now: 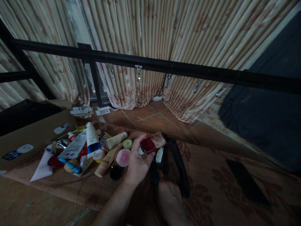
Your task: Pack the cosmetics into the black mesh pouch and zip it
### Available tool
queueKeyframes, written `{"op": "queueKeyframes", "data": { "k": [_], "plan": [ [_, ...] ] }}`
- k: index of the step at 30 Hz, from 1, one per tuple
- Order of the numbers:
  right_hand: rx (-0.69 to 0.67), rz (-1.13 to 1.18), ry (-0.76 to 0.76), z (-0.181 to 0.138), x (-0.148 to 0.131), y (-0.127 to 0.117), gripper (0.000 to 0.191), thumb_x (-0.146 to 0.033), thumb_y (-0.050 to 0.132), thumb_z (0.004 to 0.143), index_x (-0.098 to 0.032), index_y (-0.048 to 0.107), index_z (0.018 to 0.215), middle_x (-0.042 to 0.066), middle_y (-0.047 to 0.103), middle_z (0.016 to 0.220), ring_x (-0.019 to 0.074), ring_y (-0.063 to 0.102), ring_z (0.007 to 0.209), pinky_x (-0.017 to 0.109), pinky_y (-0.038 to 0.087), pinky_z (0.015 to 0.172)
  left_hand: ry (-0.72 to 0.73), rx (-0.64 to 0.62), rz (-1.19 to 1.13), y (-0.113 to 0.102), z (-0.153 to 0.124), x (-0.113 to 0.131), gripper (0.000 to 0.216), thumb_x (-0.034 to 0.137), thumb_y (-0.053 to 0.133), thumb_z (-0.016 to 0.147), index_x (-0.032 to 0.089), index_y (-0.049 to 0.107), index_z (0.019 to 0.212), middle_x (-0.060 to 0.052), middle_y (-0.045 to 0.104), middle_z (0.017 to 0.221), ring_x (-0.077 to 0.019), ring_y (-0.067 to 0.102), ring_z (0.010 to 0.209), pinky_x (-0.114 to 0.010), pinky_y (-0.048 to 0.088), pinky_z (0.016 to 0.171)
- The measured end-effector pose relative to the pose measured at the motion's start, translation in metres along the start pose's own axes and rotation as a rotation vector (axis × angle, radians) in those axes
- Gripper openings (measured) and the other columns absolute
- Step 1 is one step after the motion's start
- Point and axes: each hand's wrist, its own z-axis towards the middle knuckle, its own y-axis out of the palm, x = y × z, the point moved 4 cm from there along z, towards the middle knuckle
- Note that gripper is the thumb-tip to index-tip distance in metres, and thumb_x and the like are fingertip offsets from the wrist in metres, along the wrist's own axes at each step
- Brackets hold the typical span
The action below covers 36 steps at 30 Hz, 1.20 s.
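My left hand (pixel 137 163) is raised over the mat with its fingers closed round a small glossy red bottle (pixel 152 143) with a pale cap end. Just left of it lies a heap of cosmetics: a white and blue tube (pixel 92 139), beige tubes (pixel 115 140), a pink-lidded jar (pixel 122 157) and a small green lid (pixel 127 143). My right hand (pixel 170 201) lies low at the bottom centre against a black bag (pixel 178 166). Its fingers are lost in the dark fabric.
An open cardboard box (pixel 35 135) stands at the left. A black metal rail (pixel 164 67) crosses in front of striped curtains (pixel 188 37). A dark flat phone (pixel 246 182) lies on the patterned mat at the right. Paper slips (pixel 81 110) lie on the tiled floor.
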Motion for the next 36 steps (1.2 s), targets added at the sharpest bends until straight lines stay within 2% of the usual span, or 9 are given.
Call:
{"op": "queueKeyframes", "data": {
  "k": [4,9,12,20,23,27,30,36],
  "plan": [
    [0.034,-0.004,-0.008,0.001,0.002,0.005,0.050,0.005,0.034,0.083,-0.012,0.053,0.125,0.010,0.072,0.083,0.0196,0.070,0.075,0.026,0.046,0.065,0.056,0.021,0.117,-0.002,-0.003,-0.002,0.060,0.002,0.073,0.062,0.025,0.061,0.117,-0.005,0.056,0.123,-0.0205,0.047,0.121,-0.027,0.032,0.106],
    [0.092,0.045,-0.021,0.000,0.005,0.014,0.044,0.000,0.040,0.083,-0.015,0.057,0.120,0.010,0.072,0.086,0.0196,0.069,0.080,0.025,0.046,0.070,0.215,-0.080,0.482,0.000,-0.003,-0.005,0.063,0.011,0.062,0.076,0.028,0.044,0.134,-0.007,0.050,0.128,-0.0229,0.050,0.117,-0.038,0.044,0.097],
    [0.134,0.052,-0.003,-0.004,0.004,0.012,0.040,-0.002,0.040,0.083,-0.012,0.059,0.118,0.013,0.071,0.087,0.0206,0.069,0.083,0.026,0.046,0.074,0.342,-0.113,0.668,0.000,-0.004,-0.003,0.064,0.011,0.060,0.078,0.029,0.039,0.137,-0.007,0.052,0.124,-0.0221,0.050,0.115,-0.040,0.043,0.098],
    [0.114,0.067,-0.002,-0.005,0.002,0.007,0.037,-0.007,0.039,0.087,-0.014,0.059,0.117,0.015,0.070,0.095,0.0218,0.068,0.086,0.028,0.046,0.076,0.529,-0.126,0.819,0.002,-0.007,0.007,0.062,0.009,0.058,0.079,0.026,0.039,0.136,-0.008,0.053,0.125,-0.0228,0.048,0.117,-0.041,0.041,0.099],
    [0.105,0.072,0.000,-0.005,0.003,0.009,0.038,-0.008,0.040,0.087,-0.015,0.057,0.120,0.016,0.070,0.097,0.0228,0.067,0.090,0.030,0.046,0.080,0.504,-0.123,0.792,0.003,-0.007,0.007,0.060,0.011,0.059,0.080,0.027,0.041,0.135,-0.008,0.053,0.125,-0.0229,0.049,0.117,-0.041,0.041,0.100],
    [0.098,0.073,0.010,-0.007,0.003,0.011,0.040,-0.007,0.041,0.085,-0.015,0.057,0.122,0.017,0.070,0.100,0.0245,0.065,0.096,0.031,0.045,0.083,0.377,-0.069,0.652,-0.002,-0.003,0.001,0.060,0.016,0.063,0.079,0.027,0.041,0.134,-0.008,0.051,0.128,-0.0225,0.049,0.118,-0.039,0.042,0.100],
    [0.093,0.074,0.013,-0.007,0.003,0.009,0.038,-0.007,0.041,0.085,-0.015,0.059,0.118,0.016,0.070,0.099,0.0242,0.066,0.094,0.030,0.045,0.081,0.327,-0.039,0.571,-0.005,-0.001,-0.003,0.058,0.017,0.064,0.078,0.026,0.044,0.131,-0.008,0.050,0.129,-0.0225,0.049,0.119,-0.038,0.043,0.099],
    [0.074,0.073,0.016,-0.002,0.001,0.004,0.038,-0.006,0.041,0.085,-0.015,0.059,0.117,0.014,0.071,0.091,0.0209,0.069,0.083,0.026,0.045,0.073,0.325,-0.037,0.545,-0.004,-0.001,-0.003,0.058,0.017,0.066,0.076,0.027,0.046,0.130,-0.008,0.050,0.129,-0.0228,0.049,0.120,-0.036,0.046,0.096]
  ]
}}
